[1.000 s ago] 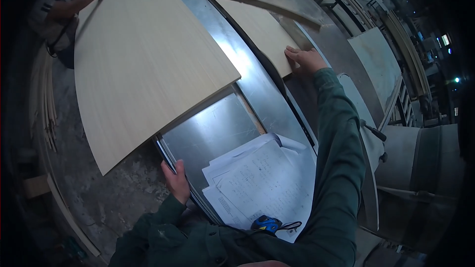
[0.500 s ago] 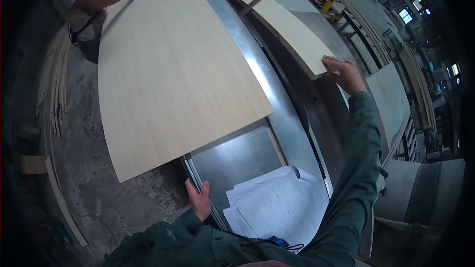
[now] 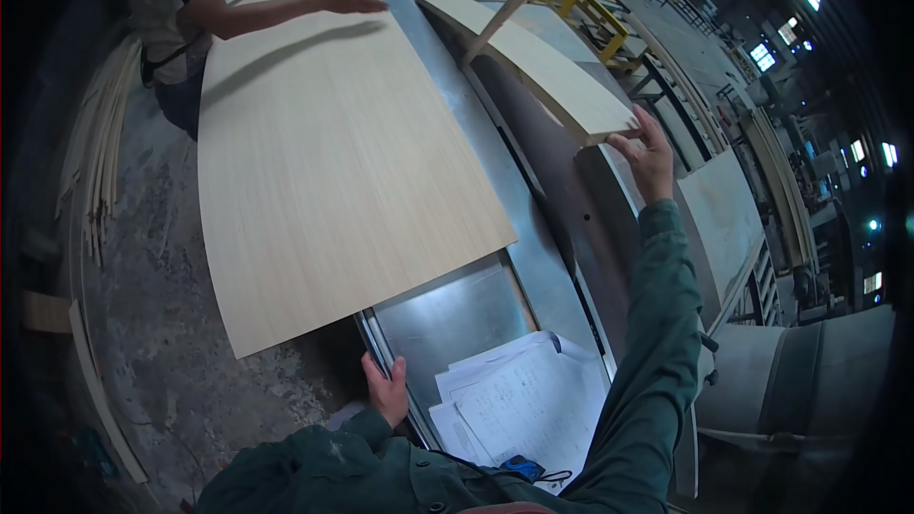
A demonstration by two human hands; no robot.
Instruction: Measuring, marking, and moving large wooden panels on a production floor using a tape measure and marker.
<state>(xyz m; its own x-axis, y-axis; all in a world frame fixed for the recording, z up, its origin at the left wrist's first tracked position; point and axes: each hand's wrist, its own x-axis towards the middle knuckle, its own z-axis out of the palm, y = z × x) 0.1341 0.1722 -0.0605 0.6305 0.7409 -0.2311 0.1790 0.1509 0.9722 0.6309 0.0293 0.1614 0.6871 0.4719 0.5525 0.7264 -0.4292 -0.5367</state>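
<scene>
A long narrow light-wood board (image 3: 543, 55) lies to the right, past the metal strip of the saw table. My right hand (image 3: 649, 157) pinches its near corner, fingers at the end and thumb by the lower edge. On the left, a large pale wood panel (image 3: 333, 171) rests across the metal sliding table (image 3: 447, 303), jutting out over its left side. My left hand (image 3: 386, 392) is wrapped round the table's metal side rail (image 3: 377, 345), thumb up, below the panel's near edge. Handwritten papers (image 3: 524, 395) and a blue tape measure (image 3: 521, 466) lie between my arms.
A co-worker (image 3: 171, 24) stands at the far left, one arm stretched over the panel. An upright wooden stick (image 3: 519, 8) crosses the narrow board. Thin wood strips (image 3: 105, 162) lie on the left floor; yellow frames (image 3: 595, 24) stand at the back right.
One of the co-worker's hands has left its place beside the other and reached right above the panel. My right hand's thumb has come round to the narrow board's lower edge. My left hand stays put.
</scene>
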